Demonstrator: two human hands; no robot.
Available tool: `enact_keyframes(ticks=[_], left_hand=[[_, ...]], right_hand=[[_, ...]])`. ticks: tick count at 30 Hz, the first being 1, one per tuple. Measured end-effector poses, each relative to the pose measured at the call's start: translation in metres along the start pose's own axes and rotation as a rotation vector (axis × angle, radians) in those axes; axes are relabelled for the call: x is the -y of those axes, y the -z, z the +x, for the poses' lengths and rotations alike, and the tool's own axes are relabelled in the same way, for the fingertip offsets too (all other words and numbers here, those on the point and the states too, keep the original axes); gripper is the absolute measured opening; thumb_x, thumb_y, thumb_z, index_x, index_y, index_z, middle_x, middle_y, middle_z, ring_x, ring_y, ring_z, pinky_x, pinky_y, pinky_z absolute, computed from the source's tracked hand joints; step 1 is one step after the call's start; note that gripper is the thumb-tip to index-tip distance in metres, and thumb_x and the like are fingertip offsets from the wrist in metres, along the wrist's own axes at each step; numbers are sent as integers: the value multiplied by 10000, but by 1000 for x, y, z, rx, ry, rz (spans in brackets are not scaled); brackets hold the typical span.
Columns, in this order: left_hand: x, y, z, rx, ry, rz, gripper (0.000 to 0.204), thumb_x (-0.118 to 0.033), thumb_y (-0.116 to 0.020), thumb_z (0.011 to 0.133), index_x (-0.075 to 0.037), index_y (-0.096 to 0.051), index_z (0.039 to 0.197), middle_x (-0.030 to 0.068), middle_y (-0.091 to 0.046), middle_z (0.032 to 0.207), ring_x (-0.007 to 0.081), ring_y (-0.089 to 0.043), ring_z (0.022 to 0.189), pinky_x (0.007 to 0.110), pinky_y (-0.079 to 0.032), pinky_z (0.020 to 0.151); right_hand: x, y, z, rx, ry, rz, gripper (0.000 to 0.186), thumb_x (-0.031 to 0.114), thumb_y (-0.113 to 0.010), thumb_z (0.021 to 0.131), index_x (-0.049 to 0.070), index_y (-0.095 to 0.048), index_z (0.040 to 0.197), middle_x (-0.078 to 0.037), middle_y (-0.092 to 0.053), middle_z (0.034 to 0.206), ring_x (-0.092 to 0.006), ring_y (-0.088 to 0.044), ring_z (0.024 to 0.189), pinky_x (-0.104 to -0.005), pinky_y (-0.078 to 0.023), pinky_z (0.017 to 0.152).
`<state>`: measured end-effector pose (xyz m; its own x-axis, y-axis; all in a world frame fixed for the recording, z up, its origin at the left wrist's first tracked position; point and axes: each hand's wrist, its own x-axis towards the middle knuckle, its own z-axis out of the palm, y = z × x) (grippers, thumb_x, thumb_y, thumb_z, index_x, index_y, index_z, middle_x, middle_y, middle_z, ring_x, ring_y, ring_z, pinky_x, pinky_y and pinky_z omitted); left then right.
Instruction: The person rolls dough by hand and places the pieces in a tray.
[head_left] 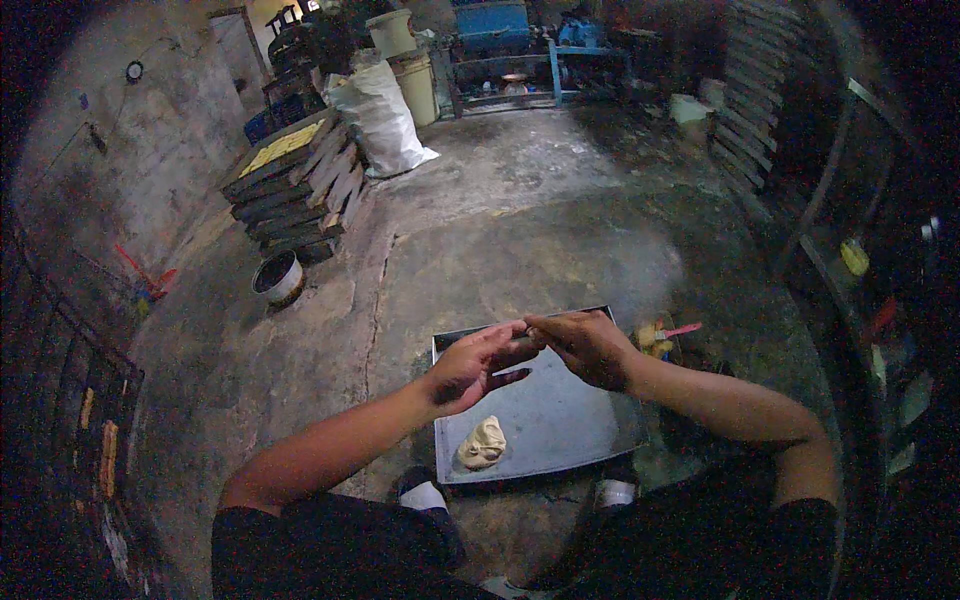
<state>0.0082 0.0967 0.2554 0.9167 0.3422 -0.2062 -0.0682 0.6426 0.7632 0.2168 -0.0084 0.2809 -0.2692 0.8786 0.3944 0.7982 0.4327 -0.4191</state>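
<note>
My two hands meet over the far part of a grey metal tray [545, 420] on the floor between my feet. My left hand [478, 368] is open, its fingers stretched to the right and its thumb apart. The fingers of my right hand [585, 348] are pressed together and touch the left fingertips. A tiny pale spot shows where they meet; I cannot make out what it is. One lump of cream-coloured dough [483, 443] lies in the tray's near left corner, apart from both hands.
Beyond the tray's right edge lies a pink-handled brush [680, 330]. A round pot [278, 278] stands at the left, before stacked trays [300, 190] with yellow pieces on top. Behind are a white sack [380, 115], buckets [415, 85] and a blue machine [490, 28]. Dark racks [750, 95] stand right.
</note>
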Motion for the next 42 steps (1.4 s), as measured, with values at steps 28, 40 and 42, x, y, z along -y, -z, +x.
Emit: enact_keyframes(ticks=[28,40,42], left_hand=[[3,-5,-4,-313,-325,513,260,-145,-645,942,-9,-613,1161,76,-696,1000,132,-644,916,258,-506,824],[23,-15,1,-197,-289,346,399,-250,-590,983,-41,-526,1317,47,-682,1120,134,-614,1069,284,-465,915],[20,-15,-1,-215,-274,383,392,-242,-602,976,-39,-541,1306,56,-677,1136,137,-612,1075,282,-465,918]], right_hand=[[37,9,10,-172,121,-275,308,213,-709,851,137,-638,1140,-84,-610,940,-261,-630,798,-365,-526,678],[7,6,4,-128,99,46,392,168,-753,823,169,-643,1199,-73,-650,908,-238,-654,837,-362,-549,706],[21,1,0,-201,-2,148,498,160,-749,824,187,-587,1294,-71,-650,911,-239,-650,852,-363,-553,724]])
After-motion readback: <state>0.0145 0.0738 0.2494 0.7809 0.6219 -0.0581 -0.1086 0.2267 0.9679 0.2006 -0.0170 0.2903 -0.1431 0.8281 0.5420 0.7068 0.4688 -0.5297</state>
